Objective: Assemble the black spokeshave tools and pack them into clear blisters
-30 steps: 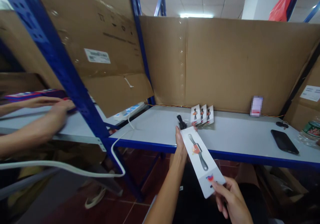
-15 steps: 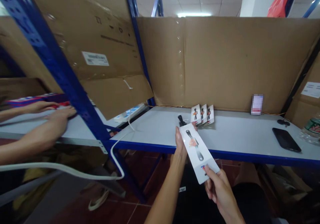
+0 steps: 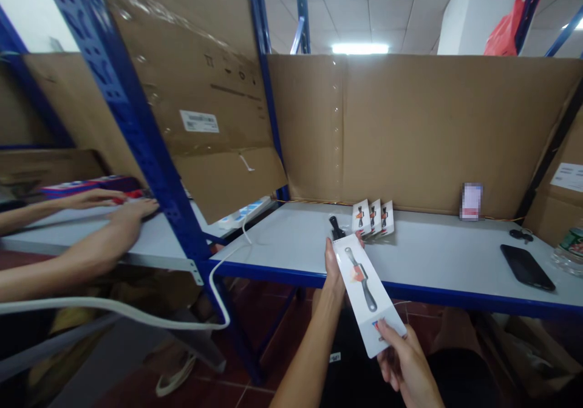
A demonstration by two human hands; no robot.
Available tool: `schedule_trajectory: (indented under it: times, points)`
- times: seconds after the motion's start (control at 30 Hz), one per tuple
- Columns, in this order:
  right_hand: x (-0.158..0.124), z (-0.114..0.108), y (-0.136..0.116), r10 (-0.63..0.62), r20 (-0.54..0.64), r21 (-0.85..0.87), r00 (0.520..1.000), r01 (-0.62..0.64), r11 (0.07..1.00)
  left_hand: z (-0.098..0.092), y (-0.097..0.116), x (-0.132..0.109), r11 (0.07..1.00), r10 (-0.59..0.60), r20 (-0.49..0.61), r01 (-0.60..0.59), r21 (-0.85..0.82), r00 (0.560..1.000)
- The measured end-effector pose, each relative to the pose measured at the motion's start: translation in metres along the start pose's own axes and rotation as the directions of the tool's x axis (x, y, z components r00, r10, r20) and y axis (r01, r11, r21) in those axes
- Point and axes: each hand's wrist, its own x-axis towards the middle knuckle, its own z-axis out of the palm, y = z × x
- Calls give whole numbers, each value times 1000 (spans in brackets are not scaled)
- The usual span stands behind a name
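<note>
A long white box (image 3: 367, 291) printed with a dark tool and a red mark is held in both my hands, in front of the blue-edged grey shelf (image 3: 423, 262). My left hand (image 3: 333, 268) grips its far end, fingers wrapped behind it. My right hand (image 3: 403, 362) pinches its near end from below. A small black part (image 3: 336, 227) shows just past the box's far end. Three matching boxes (image 3: 374, 217) stand in a row on the shelf behind.
A black phone (image 3: 527, 266), a small black item (image 3: 521, 234) and a plastic bottle (image 3: 570, 247) lie at the shelf's right. Cardboard walls (image 3: 410, 129) back the shelf. Another person's hands (image 3: 121, 207) work on the left shelf beyond a blue upright (image 3: 136, 122). A white cable (image 3: 136, 311) hangs left.
The view has tilted down a little, so everything sits lower in frame. My right hand has shifted along the box's near end; both hands keep hold of it.
</note>
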Motion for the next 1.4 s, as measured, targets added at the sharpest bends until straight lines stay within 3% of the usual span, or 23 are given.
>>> schedule_trajectory:
  times: [0.23,0.77,0.97,1.1,1.4]
  points:
    - [2,-5,19,8,-48,27,999,-7,1000,2,1,0,999,-20,-14,19,-48,1000]
    - [14,5,22,1,-52,38,999,1,999,8,7,1,1000,-3,-70,2,-13,998]
    - [-5,-9,22,19,-92,58,996,-13,998,9,3,0,1000,12,-82,-10,17,997]
    - [-21,-24,17,56,-57,-15,997,-57,998,11,2,-1,1000,28,-96,-29,-8,995]
    - [-25,-40,8,-6,14,-181,1000,8,984,12,2,-1,997,79,-140,-75,35,987]
